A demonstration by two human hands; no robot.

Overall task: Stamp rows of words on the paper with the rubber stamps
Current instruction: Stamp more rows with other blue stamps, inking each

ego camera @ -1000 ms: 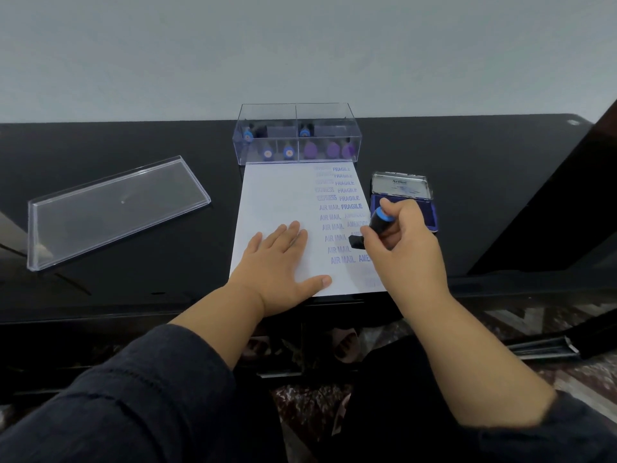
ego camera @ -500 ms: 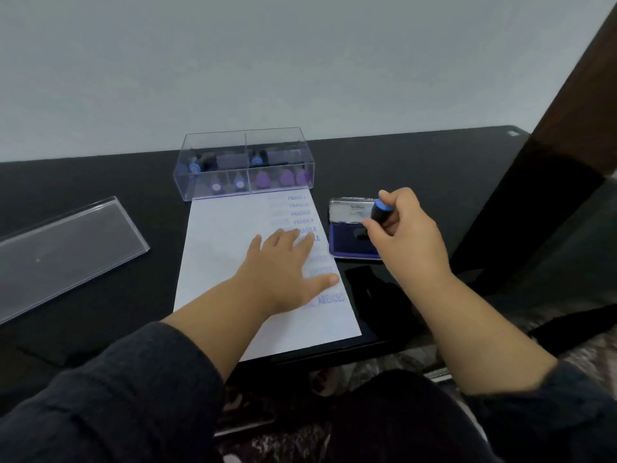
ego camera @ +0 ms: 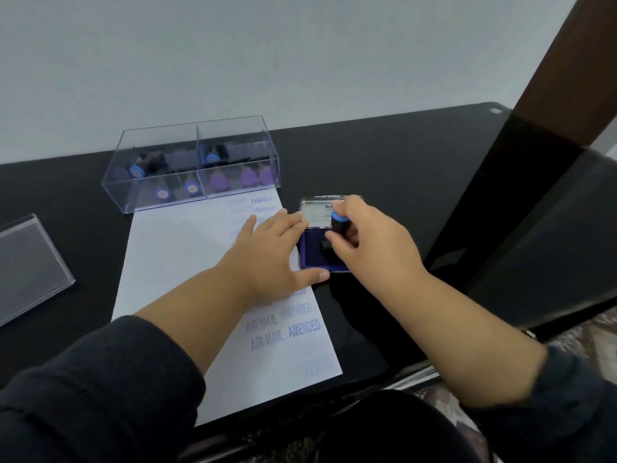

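Observation:
A white paper [ego camera: 180, 262] lies on the black table, with blue stamped words FRAGILE, AIR MAIL and AMENDED down its right side. My left hand [ego camera: 270, 255] lies flat on the paper with its fingers spread, the thumb at the paper's right edge. My right hand [ego camera: 370, 242] grips a black rubber stamp [ego camera: 339, 223] with a blue cap and presses it onto the open blue ink pad [ego camera: 309, 255] just right of the paper. The pad's lid [ego camera: 317, 212] stands tilted up behind it.
A clear plastic box [ego camera: 193, 162] with several more stamps stands at the paper's far edge. Its clear lid [ego camera: 30, 262] lies at the far left. A dark wooden post [ego camera: 534, 162] rises at the right. The table's near edge runs below the paper.
My right hand has carried the stamp from the paper rightward onto the ink pad. My left hand slid up the paper toward the pad. The camera view turned left and down.

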